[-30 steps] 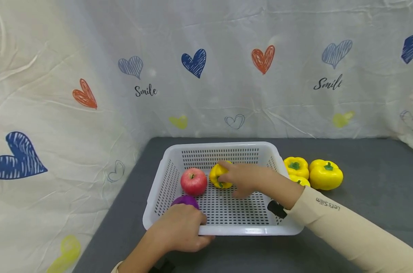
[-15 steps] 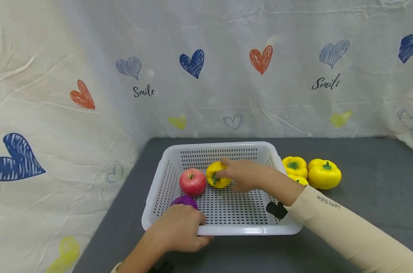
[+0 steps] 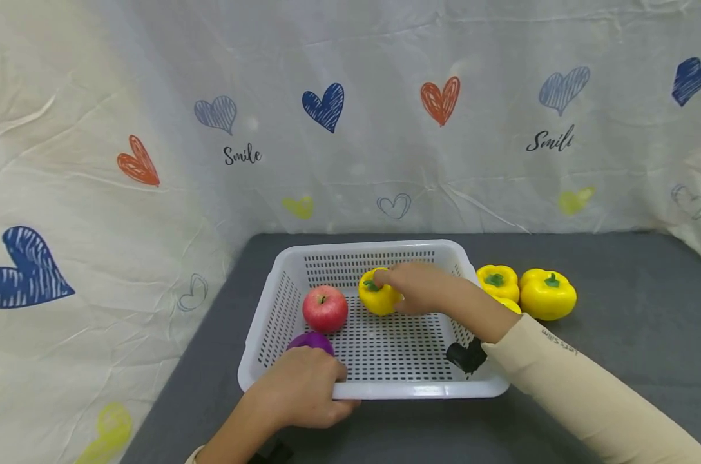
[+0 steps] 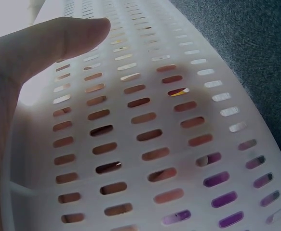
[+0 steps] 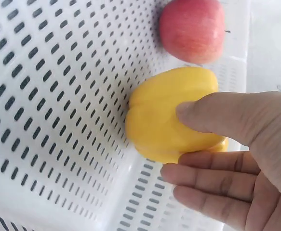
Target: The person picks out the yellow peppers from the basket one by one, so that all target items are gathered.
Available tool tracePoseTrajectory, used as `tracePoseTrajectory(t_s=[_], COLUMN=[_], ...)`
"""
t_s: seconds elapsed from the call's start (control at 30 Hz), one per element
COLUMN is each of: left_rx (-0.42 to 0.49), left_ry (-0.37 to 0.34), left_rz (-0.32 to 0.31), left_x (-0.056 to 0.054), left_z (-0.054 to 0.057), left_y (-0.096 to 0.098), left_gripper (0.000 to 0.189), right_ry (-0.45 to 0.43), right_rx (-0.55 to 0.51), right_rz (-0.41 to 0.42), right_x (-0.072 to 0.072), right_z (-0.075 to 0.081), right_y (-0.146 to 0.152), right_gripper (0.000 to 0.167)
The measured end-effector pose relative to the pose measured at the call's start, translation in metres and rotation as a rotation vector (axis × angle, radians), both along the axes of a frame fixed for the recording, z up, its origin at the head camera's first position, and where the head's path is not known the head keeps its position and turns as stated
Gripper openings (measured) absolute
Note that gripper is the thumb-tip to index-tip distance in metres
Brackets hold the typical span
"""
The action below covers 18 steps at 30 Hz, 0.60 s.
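A yellow bell pepper (image 3: 379,301) stands in the white perforated basket (image 3: 420,390), stem side up. My right hand (image 3: 422,287) holds it, and in the right wrist view the thumb lies on one side of the pepper (image 5: 164,113) with fingers at another. Left of it sits a red apple (image 3: 325,309). My left hand (image 3: 301,386) grips the basket's near rim; the left wrist view shows the thumb (image 4: 77,36) against the slotted wall. A round purple thing (image 3: 312,341) is partly hidden behind that hand.
Outside the basket, just to its right, several yellow bell peppers (image 3: 547,295) stand close together on the dark grey table (image 3: 629,283). A white curtain (image 3: 362,161) printed with hearts hangs behind and to the left.
The pepper in the basket has shifted and turned under my right hand, its stem now facing up. My left hand keeps its grip on the rim.
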<state>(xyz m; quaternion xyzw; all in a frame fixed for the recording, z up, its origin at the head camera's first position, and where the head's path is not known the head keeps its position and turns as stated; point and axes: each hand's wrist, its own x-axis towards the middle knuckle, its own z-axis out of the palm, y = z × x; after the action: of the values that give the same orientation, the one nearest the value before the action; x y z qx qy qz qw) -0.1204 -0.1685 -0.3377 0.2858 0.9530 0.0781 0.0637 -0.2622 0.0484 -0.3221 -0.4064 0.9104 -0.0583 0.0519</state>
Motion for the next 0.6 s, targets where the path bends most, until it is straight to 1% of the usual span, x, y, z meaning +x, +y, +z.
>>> tracePoseTrajectory(t_s=[0.17,0.33,0.5,0.6], left_rx=[-0.003,0.002,0.007,0.008], left_ry=[-0.017,-0.030,-0.037,-0.038], left_rz=[0.001,0.002,0.007,0.006], left_x=[-0.0006,-0.0015,-0.0020,-0.0018], left_z=[0.0000,-0.0003,-0.0007,-0.0007], left_y=[0.0004,0.0006,0.0006,0.0007], left_gripper=[0.031,0.032,0.031,0.032], right_ry=[0.023,0.060,0.015,-0.004], right_rx=[-0.020,-0.075,-0.096,-0.107], right_rz=[-0.025,-0.040,-0.033,-0.017], right_x=[-0.0035,-0.0029,-0.0039,-0.0059], right_z=[-0.0007,0.0010,0.0011,-0.0008], right_y=[0.0023,0.0035,0.0041,0.0043], right_gripper=[0.026,0.022,0.020,0.024])
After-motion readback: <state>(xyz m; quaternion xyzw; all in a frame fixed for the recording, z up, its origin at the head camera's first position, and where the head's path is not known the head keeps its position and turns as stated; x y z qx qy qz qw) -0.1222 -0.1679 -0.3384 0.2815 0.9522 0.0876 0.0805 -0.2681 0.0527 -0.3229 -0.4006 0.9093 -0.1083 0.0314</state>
